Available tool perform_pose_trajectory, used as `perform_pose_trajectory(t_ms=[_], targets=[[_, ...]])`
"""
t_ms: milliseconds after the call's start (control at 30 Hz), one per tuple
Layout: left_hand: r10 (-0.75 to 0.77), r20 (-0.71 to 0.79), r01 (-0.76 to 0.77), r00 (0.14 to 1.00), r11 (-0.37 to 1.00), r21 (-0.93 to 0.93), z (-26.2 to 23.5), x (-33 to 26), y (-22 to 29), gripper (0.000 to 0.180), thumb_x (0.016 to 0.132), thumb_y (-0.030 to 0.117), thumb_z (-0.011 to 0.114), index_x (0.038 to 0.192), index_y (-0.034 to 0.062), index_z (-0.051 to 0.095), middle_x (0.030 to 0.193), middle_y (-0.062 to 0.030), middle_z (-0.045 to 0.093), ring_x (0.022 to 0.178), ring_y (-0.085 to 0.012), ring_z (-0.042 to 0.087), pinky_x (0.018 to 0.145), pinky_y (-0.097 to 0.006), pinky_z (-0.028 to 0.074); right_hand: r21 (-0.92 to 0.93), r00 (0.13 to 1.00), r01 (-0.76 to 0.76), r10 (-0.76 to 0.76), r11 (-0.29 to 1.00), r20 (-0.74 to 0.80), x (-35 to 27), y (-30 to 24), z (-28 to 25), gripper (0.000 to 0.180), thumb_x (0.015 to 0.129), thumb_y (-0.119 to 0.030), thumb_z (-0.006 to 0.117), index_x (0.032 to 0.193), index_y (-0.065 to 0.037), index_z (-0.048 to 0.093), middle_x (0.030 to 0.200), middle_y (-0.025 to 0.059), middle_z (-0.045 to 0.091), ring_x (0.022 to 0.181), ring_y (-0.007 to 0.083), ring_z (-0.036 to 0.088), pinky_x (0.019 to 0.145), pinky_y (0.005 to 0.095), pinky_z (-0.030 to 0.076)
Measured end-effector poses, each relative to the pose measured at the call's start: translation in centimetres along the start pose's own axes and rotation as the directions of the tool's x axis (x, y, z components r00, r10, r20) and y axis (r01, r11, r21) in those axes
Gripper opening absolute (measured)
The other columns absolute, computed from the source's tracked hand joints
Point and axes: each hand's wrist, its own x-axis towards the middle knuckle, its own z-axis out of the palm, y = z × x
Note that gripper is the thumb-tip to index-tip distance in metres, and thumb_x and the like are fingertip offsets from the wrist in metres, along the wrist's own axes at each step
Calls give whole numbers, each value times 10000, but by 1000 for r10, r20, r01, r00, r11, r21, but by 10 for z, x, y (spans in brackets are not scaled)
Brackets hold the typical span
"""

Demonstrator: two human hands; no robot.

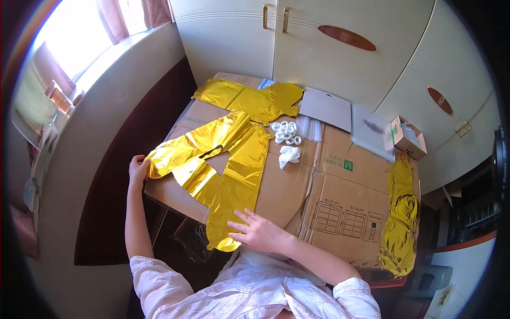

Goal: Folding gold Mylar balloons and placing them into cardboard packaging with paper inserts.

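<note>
A flat, uninflated gold foil balloon (241,175) with a cut-out opening lies across cardboard, its lower end hanging over the near edge. My left hand (139,168) is closed on the balloon's left end, the fingertips partly hidden. Over the lower end, my right hand (257,231) rests with fingers spread, holding nothing. Behind lies a second flat gold foil balloon (249,100). To the right of the balloons are several small white rolls (286,132), a bundle of clear straws (309,128) and a crumpled white piece (289,156).
Flattened cardboard (340,186) covers the table. A grey board (325,108) and a clear plastic bag (372,130) lie at the back. At the right stand a small open box (408,137) and a stack of gold foil (399,218). Cream cabinets (228,42) rise behind.
</note>
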Motion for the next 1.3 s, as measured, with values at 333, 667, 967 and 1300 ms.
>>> perform_pose_trajectory(t_ms=[333,667,967,1300], targets=[[522,335,-563,784,826,32,2,-153,93,293,746,57,737,1026,36,652,953,-140,658,911,-296,637,812,-360,507,511,967,-180,248,841,-68,3,14,1,153,771,-216,751,856,-96,707,813,47,700,750,201,687,669,318,544],[404,818,-606,410,791,-86,7,-258,141,340,763,364,752,916,67,687,717,-92,685,673,-282,682,649,-348,540,639,896,-427,397,639,201,20,20,-7,254,756,-354,737,832,-116,691,796,67,683,751,254,668,690,363,525],[376,804,-669,460,742,35,9,-272,131,231,749,280,762,874,96,703,717,-103,689,641,-281,673,619,-358,535,603,923,-381,320,700,213,23,24,-12,239,860,-317,656,923,-93,709,848,102,700,764,270,678,706,374,528],[383,777,-579,500,815,-30,9,-281,132,296,738,348,783,890,100,724,740,-90,699,654,-254,684,642,-337,544,587,917,-396,277,706,286,26,22,-20,218,842,-293,647,929,-103,710,882,87,710,815,275,683,756,385,535]])
